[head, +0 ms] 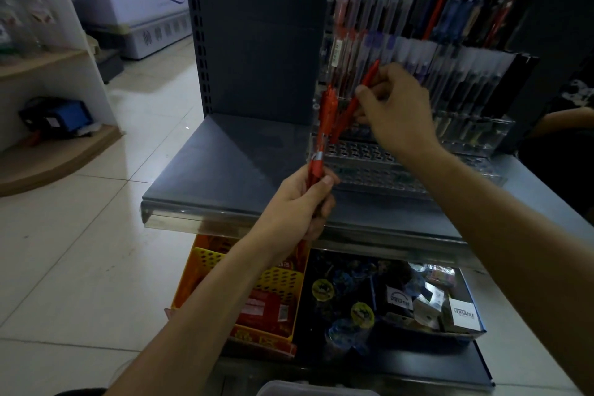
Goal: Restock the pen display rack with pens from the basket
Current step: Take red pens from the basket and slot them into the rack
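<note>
My left hand [297,202] grips a bundle of red pens [323,128] upright in front of the shelf edge. My right hand [393,109] pinches a single red pen [356,100], tilted, its lower tip beside the bundle and its top near the rack's lower-left slots. The clear tiered pen display rack [450,74] stands on the grey shelf [231,164], holding rows of red, purple, blue and black pens. Its lowest perforated tiers [369,154] look bare. No basket can be made out for sure.
Below the shelf sit a yellow perforated box [283,280] with red packets and a dark tray [401,296] of small stationery. A clear lid [289,389] shows at the bottom edge. White tiled floor lies left, with a freezer [144,3] behind. Another person's arm [565,119] is at far right.
</note>
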{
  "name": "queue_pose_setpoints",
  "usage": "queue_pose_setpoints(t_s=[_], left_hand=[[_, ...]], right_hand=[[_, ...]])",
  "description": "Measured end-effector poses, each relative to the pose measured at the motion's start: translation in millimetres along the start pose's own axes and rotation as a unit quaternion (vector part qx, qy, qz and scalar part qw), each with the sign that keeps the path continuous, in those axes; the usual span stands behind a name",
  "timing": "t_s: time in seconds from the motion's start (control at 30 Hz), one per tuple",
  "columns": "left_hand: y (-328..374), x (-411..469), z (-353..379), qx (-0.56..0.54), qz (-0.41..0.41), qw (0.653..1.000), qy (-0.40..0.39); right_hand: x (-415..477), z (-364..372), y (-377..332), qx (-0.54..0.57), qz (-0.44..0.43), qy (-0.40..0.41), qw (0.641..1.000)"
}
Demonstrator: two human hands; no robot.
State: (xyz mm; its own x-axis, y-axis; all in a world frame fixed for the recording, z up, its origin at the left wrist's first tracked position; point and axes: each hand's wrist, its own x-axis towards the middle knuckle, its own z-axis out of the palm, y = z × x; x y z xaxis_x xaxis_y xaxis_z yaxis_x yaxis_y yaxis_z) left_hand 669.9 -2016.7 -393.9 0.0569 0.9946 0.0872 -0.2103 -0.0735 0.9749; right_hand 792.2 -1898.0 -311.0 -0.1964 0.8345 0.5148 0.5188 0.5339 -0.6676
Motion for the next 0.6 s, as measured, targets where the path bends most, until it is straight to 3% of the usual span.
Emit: queue_pose_setpoints(t_s=[0.17,0.33,0.6], left_hand=[[-1,3,0,-0.036,-0.012,0.999,-0.009],[-3,5,-3,-0.128,-0.023,0.991,-0.033],[-2,7,4,-0.097,0.022,0.995,-0.019]], right_hand=[[-5,10,6,-0.085,-0.015,-0.017,0.996],[-7,18,7,-0.013,0.035,-0.018,0.999],[-19,9,8,0.143,0.143,-0.11,0.973]])
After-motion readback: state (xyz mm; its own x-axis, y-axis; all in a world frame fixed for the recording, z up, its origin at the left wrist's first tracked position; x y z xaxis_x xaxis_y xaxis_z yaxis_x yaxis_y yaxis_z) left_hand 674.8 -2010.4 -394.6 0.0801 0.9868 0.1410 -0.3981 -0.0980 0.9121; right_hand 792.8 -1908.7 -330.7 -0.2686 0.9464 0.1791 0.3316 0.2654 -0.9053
